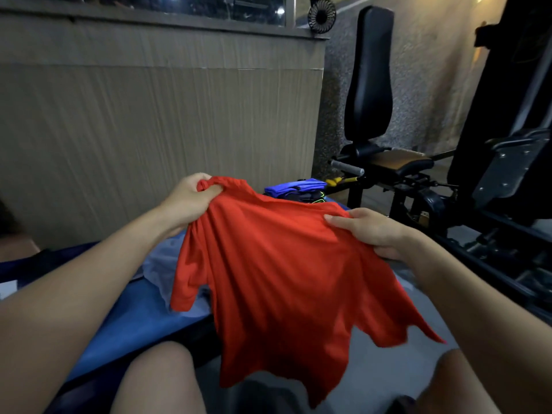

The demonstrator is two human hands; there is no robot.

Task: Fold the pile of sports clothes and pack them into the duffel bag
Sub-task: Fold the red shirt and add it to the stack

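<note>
A wall of brown wood panels (pixel 149 115) fills the far left, behind everything. In front of that wall lies a long blue padded bench (pixel 143 321), and the person sits at its near end with bare knees showing low down.

The left hand (pixel 191 198) is up above the bench. Its fingers are curled tight round a bunched-up bit of the bright red thin sports shirt (pixel 283 279), close to the top edge of the shirt. The shirt hangs down in the air from both hands and covers the middle of the bench. One short sleeve of the shirt droops on the left side, and the bottom edge hangs down between the knees.

Under the shirt, on the bench, lies a pale grey-blue soft cloth (pixel 164 264), partly hidden by the shirt.

Past the shirt, at the far end of the bench, sits a small pile of clothes (pixel 298 189). The top one is bright blue, and a dark one with neon green lines lies below it.

The right hand (pixel 376 231) holds the right side of the shirt. Its thumb lies on top of the cloth and its fingers are tucked under, so it pinches the shirt.

To the right of the bench stands a black gym machine with a tall padded back (pixel 370 79) and a tan seat. High on the wall ledge sits a small black fan (pixel 322 14).
</note>
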